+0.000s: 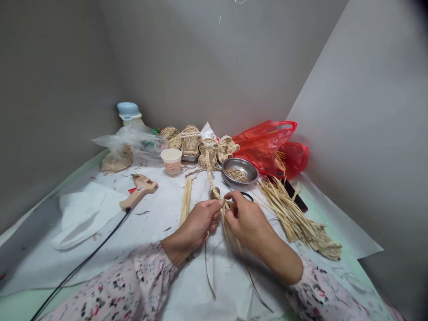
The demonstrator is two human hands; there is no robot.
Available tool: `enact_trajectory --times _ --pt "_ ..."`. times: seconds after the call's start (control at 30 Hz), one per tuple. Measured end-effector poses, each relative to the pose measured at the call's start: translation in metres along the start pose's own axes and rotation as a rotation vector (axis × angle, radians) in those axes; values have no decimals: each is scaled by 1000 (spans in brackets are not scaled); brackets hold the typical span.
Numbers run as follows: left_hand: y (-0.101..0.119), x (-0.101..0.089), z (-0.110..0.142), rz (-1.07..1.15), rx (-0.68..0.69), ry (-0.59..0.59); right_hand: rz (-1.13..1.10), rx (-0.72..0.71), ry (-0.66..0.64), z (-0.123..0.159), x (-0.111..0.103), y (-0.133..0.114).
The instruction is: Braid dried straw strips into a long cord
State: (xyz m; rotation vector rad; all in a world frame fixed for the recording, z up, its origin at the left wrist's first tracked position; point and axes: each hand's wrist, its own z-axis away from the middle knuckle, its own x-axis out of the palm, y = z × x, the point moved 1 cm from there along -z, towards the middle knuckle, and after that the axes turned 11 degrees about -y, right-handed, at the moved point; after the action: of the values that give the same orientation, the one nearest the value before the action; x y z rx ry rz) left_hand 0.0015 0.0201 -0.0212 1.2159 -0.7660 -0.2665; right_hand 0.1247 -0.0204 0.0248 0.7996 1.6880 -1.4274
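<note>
A pale straw braid runs from a coiled braid bundle at the back down to my hands. My left hand is closed on the braid's near end, thumb on top. Close beside it, my right hand pinches loose straw strands at the same end. Long strand ends hang below both hands onto the white sheet. Black-handled scissors lie partly hidden behind my right hand. A flat straw strip rests left of the braid.
A glue gun with a black cord lies left. A paper cup, a metal bowl of straw bits and more braid rolls stand behind. Loose straw, a red plastic bag and a dark phone are right.
</note>
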Motion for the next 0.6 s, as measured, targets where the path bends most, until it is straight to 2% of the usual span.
enact_trajectory --times 0.6 --pt "2 2 2 30 11 -10 -110 41 -23 -3 10 2"
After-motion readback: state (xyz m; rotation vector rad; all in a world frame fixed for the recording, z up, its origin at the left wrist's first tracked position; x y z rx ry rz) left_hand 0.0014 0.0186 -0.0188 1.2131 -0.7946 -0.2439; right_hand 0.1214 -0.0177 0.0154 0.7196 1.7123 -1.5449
